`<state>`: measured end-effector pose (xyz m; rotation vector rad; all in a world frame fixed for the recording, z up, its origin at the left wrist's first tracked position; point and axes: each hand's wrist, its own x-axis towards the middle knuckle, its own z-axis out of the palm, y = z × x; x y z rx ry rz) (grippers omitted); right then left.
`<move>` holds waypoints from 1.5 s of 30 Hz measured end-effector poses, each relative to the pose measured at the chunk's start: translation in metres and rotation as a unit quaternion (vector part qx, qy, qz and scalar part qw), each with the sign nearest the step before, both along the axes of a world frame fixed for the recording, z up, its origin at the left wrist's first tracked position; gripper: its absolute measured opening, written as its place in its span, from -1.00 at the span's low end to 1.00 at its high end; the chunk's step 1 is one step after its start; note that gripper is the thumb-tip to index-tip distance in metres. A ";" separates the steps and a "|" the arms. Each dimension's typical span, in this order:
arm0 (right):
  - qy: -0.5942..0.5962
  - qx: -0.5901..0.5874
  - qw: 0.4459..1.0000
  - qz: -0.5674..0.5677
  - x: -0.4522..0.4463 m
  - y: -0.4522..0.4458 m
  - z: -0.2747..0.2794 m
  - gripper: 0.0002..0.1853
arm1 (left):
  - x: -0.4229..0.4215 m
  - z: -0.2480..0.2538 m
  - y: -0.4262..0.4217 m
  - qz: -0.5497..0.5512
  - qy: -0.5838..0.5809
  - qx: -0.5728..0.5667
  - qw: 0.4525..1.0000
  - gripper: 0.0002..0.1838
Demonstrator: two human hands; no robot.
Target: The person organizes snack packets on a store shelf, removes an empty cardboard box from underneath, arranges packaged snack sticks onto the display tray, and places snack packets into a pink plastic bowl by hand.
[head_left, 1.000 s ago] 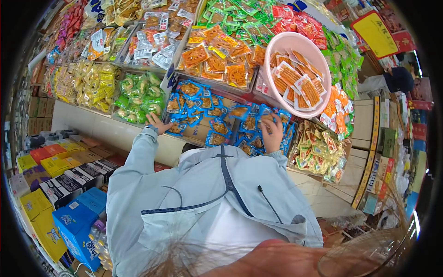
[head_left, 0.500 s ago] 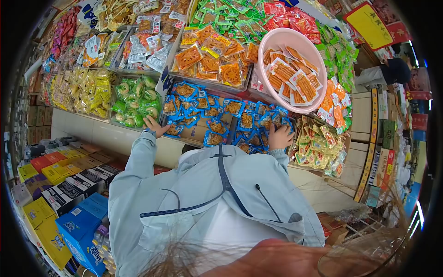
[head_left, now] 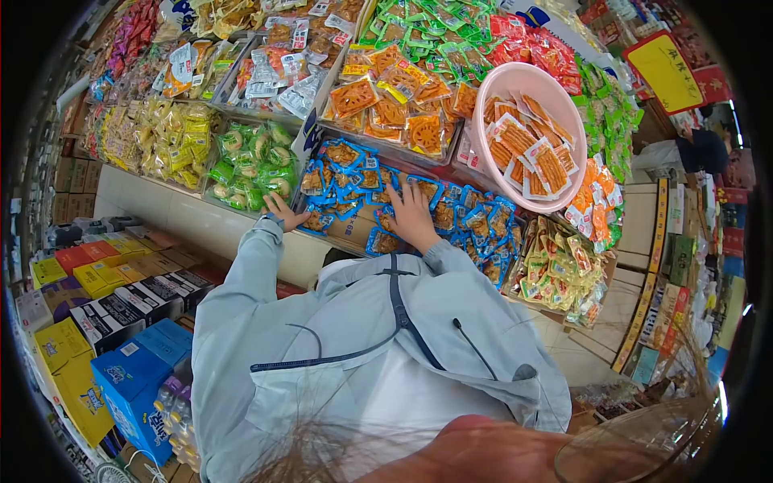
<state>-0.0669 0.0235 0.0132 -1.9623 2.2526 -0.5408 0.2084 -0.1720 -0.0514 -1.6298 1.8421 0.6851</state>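
Blue snack packets (head_left: 342,181) lie in a shallow bin, and more blue packets (head_left: 483,225) are heaped in the section to its right. My right hand (head_left: 412,216) is over the divide between them, fingers spread and pointing away from me, nothing visibly held. At the bin's left front edge rests my left hand (head_left: 283,212), fingers apart, between the blue packets and the green packets (head_left: 251,165). Brown cardboard (head_left: 352,228) shows at the bottom of the left blue bin.
A pink basin (head_left: 489,145) of orange stick packets stands at the right. Orange packets (head_left: 386,101) fill a bin behind. Yellowish packets (head_left: 560,270) lie right of the blue ones. Cartons, including a blue box (head_left: 141,386), stand at the lower left. Another person (head_left: 684,153) is far right.
My right hand has moved left from the right-hand heap of blue packets to the divide. My left hand stays at the bin edge. The view has shifted slightly.
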 end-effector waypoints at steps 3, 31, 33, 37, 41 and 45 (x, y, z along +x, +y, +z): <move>0.144 0.057 0.986 -0.069 -0.014 -0.010 -0.045 -0.49 | 0.003 -0.011 0.004 0.005 0.017 -0.035 0.999 0.40; 0.016 0.103 0.812 -0.574 -0.127 0.138 -0.030 -0.46 | 0.001 0.006 -0.005 -0.026 0.003 0.033 0.999 0.41; 0.090 -0.021 0.877 -0.472 -0.123 0.125 -0.017 -0.57 | 0.000 0.006 -0.003 -0.017 0.004 0.025 1.000 0.40; -0.107 -0.139 0.965 -0.194 -0.075 0.067 0.021 -0.72 | 0.001 -0.003 0.001 -0.004 0.011 -0.003 1.000 0.39; -0.164 0.004 0.986 -0.003 0.004 0.007 0.012 -0.53 | 0.001 -0.002 0.000 -0.001 0.017 0.000 1.000 0.41; -0.011 0.197 0.977 0.081 0.027 0.007 -0.004 -0.36 | 0.003 -0.009 -0.002 0.008 0.029 -0.005 1.000 0.42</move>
